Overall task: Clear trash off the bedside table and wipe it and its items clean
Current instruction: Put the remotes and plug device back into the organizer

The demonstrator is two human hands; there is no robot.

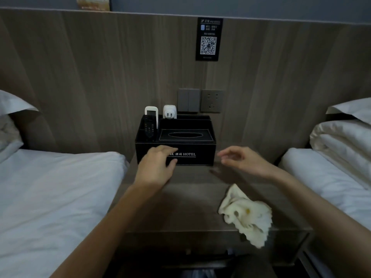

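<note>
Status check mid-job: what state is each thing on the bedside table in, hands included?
left hand, open, fingers at the organizer box front
right hand, open, holding nothing, right of the box
organizer box, upright, no tissue showing in its slot
white remote, standing in the left compartment
black remote, standing just before it
cloth, crumpled, loose on the table
wall socket, nothing plugged in

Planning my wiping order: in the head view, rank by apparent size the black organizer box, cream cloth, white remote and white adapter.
1. black organizer box
2. cream cloth, though it lies nearer the camera
3. white remote and white adapter: their visible parts look alike, so unranked
</note>
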